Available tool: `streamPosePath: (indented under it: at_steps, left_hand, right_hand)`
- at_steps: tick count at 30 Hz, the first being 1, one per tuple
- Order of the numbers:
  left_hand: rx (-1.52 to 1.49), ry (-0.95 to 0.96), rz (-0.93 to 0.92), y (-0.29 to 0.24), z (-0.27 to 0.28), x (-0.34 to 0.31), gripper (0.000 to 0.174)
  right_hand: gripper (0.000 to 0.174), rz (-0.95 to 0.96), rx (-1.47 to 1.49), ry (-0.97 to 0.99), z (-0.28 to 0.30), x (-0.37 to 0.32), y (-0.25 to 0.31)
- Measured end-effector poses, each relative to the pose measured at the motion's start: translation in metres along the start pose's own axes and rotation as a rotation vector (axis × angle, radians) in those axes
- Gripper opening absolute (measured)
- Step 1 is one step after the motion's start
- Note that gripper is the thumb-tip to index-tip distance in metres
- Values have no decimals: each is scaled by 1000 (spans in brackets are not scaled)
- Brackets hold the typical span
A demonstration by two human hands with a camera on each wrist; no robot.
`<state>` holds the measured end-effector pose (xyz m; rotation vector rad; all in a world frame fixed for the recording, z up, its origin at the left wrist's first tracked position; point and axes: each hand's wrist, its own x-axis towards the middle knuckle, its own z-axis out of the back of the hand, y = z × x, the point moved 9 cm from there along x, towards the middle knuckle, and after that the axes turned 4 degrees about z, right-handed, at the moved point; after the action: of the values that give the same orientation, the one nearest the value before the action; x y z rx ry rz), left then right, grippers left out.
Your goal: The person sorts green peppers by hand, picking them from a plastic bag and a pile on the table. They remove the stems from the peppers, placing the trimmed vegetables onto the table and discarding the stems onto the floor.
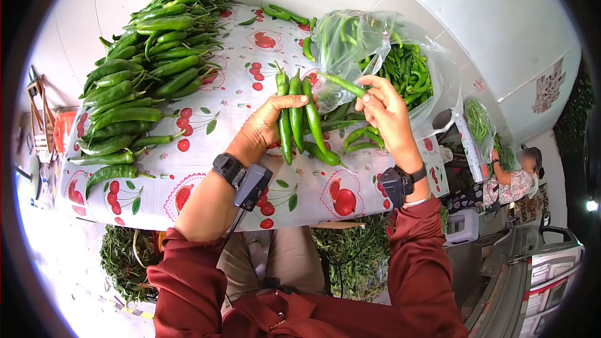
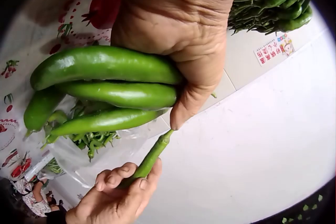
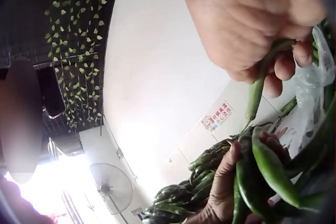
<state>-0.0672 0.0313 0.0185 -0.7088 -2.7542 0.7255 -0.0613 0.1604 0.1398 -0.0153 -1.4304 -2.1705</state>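
Note:
My left hand holds three long green chili peppers side by side, thumb across their upper parts and stems pointing away from me. The left wrist view shows the thumb over these held peppers. To the right, my right hand pinches a single slimmer green pepper between thumb and fingers. Its stem end points toward the left hand's bunch. Below and between the hands, loose peppers lie on the tablecloth. The left hand's far fingers are mostly hidden behind its peppers.
A big layered pile of green peppers covers the table's left side. At the back right stands an open clear plastic bag with many peppers inside. Greenery sits below the table's front edge. Another person is at the far right.

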Motion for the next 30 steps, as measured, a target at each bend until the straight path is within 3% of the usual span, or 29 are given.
streamPosePath:
  at_steps: [5,11,15,19,25,30]
  left_hand:
    - [19,-41,5,2,8,3,35]
    - [30,-75,-31,0,9,1,42]
    - [36,-34,-55,-2,5,1,34]
    - [36,-74,-54,-2,9,2,24]
    - [58,-137,-51,-3,13,1,27]
    - [66,-157,-3,1,9,-2,33]
  right_hand:
    - [11,-19,53,-67,-19,-3,-12]
    - [18,178,-268,21,-74,-10,-7]
    - [22,266,-341,36,-85,-10,-1]
    - [23,226,-349,94,-90,-13,-1]
    - [26,296,-289,83,-71,-39,11]
    - [26,164,-402,-76,-20,-92,-20]
